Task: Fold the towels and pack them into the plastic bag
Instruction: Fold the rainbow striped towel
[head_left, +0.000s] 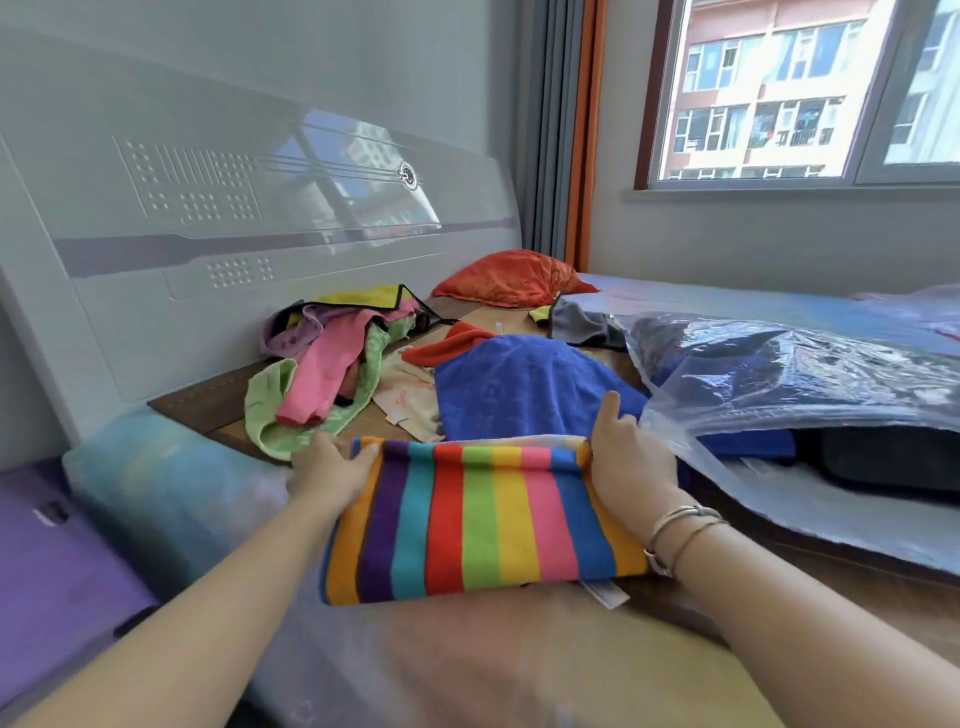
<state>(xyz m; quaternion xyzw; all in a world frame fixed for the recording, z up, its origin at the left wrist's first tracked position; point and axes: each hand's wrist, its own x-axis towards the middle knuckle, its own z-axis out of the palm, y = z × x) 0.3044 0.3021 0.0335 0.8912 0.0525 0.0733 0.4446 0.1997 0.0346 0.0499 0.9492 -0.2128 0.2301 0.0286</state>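
A rainbow-striped towel (483, 519) lies folded on the bed, stripes running away from the person, long axis left to right. The left hand (332, 470) and right hand (631, 460) each pinch one far corner. Beyond lies one blue towel (524, 384); one plastic bag (789, 374) sits right.

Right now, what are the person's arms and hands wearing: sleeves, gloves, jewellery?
Both forearms are bare, with no sleeves in view and no gloves. The left hand has no visible jewellery. The right hand has thin metallic bangles around its wrist; a small pale piece sits beside them.
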